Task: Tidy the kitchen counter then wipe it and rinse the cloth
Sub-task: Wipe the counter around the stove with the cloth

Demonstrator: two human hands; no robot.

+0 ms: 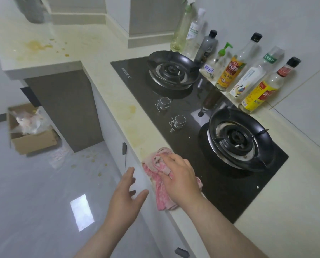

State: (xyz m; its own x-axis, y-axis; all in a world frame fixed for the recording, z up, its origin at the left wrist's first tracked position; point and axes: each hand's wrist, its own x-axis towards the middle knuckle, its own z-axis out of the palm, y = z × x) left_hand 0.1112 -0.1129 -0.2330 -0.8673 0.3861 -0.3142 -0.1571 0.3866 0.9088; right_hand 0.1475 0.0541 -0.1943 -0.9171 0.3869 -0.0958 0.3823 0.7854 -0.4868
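A pink cloth lies bunched on the front strip of the cream counter, beside the black glass hob. My right hand presses down on the cloth with its fingers curled into the folds. My left hand hovers just off the counter's front edge, fingers spread, holding nothing. Yellowish stains mark the counter strip ahead of the cloth and the far left counter section.
Two burners sit on the hob, with two knobs between them. Several bottles line the wall behind the hob. A cardboard box with plastic bags stands on the spotted floor to the left.
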